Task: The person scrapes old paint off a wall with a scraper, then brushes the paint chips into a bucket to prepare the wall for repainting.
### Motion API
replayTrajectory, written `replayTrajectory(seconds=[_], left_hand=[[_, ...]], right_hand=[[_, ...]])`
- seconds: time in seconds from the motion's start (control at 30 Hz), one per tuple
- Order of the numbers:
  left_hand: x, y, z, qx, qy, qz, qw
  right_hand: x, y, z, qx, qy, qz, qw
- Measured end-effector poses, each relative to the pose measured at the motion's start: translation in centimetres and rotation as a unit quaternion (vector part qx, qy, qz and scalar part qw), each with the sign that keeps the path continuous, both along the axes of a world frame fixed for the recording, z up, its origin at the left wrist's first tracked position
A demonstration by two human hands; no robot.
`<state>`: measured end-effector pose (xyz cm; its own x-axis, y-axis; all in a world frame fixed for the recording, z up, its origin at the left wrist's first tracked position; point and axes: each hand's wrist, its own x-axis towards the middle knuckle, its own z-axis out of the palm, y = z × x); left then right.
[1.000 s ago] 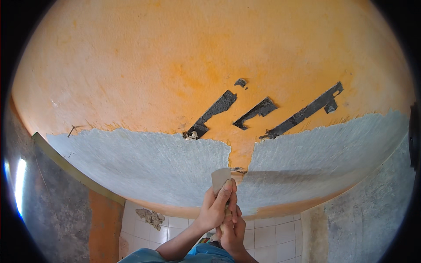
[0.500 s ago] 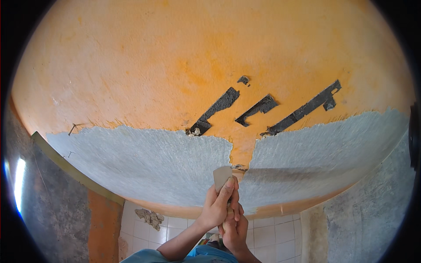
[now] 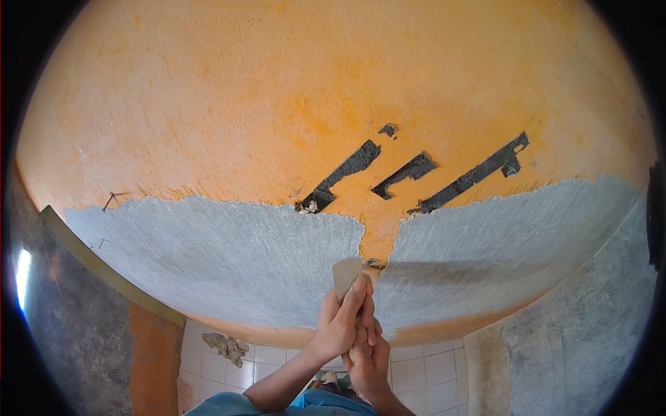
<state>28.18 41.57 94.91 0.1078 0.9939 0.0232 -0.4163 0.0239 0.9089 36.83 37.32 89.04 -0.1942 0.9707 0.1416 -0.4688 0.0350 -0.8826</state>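
While the left hand (image 3: 338, 330) is pinching the putty knife (image 3: 346, 277) near its blade, thumb laid on top, the right hand (image 3: 369, 365) is gripping it just below, fingers curled together. The blade is pointing upward beyond the left fingertips. Paint removal seems to be standing partway: bare grey plaster (image 3: 243, 249) is showing on both sides of the fingers, but a narrow orange strip (image 3: 379, 243) is remaining just above them; farther above, the orange-painted wall (image 3: 243, 90) is bearing black patches (image 3: 350, 165).
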Motion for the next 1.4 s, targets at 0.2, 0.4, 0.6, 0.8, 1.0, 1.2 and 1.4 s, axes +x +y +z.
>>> replayTrajectory(seconds=[0.2,0.4,0.6,0.8,1.0,1.2,1.4], left_hand=[[0.0,0.1,0.0,0.006,0.003,0.003,1.0],[-0.2,0.1,0.3,0.01,0.007,0.004,1.0],[-0.2,0.2,0.8,0.02,-0.008,-0.011,1.0],[-0.1,0.2,0.9,0.017,-0.023,-0.024,0.999],[-0.1,0.3,0.9,0.012,-0.008,-0.014,1.0],[-0.2,0.2,1.1,0.01,0.001,-0.007,1.0],[-0.1,0.2,1.5,0.015,0.005,-0.001,1.0]], right_hand=[[-0.4,-0.3,0.2,-0.015,0.02,-0.01,1.0],[-0.3,-0.1,0.9,-0.015,0.041,0.003,0.999],[-0.4,-0.1,1.0,-0.009,0.01,-0.003,1.0],[-0.4,-0.2,0.9,-0.003,0.008,-0.01,1.0],[-0.3,-0.1,0.9,0.007,0.023,-0.001,1.0],[-0.2,0.1,1.2,0.011,0.013,0.013,1.0],[-0.2,0.2,1.5,-0.004,0.03,0.006,1.0]])
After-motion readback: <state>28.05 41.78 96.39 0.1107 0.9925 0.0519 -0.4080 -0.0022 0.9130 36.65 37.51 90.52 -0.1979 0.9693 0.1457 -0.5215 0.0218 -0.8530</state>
